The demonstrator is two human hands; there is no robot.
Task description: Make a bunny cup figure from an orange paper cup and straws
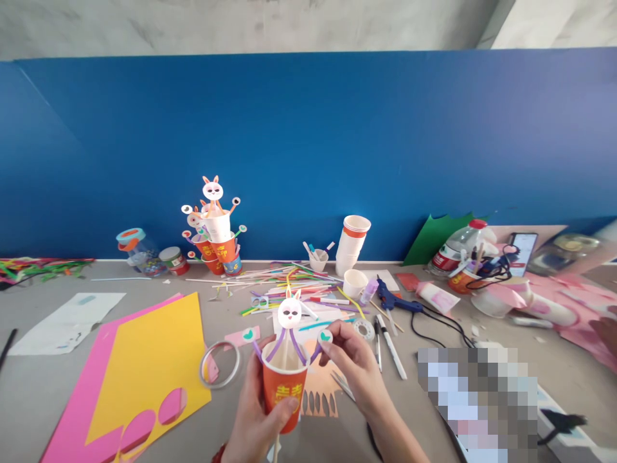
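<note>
An orange paper cup [277,381] with yellow characters stands upright in my left hand [253,415], whose fingers wrap round its side. Above the rim rises a white paper rabbit head [290,312] on purple pipe cleaners [297,348]. On each side a purple arm ends in a white disc with a teal mark. Fingers and thumb of my right hand [354,363] pinch the disc [324,338] on the right. The other disc [249,335] sticks out past the cup's left rim. A thin stick [276,448] shows below the cup.
Finished-looking rabbit cups [219,247] stand stacked by the blue partition. Behind my hands lie many pipe cleaners [289,273]. Yellow card [159,360] and a tape ring [220,364] are on the left; a glue gun [395,299] and pens [393,347] are right. Another person's hand [606,337] shows far right.
</note>
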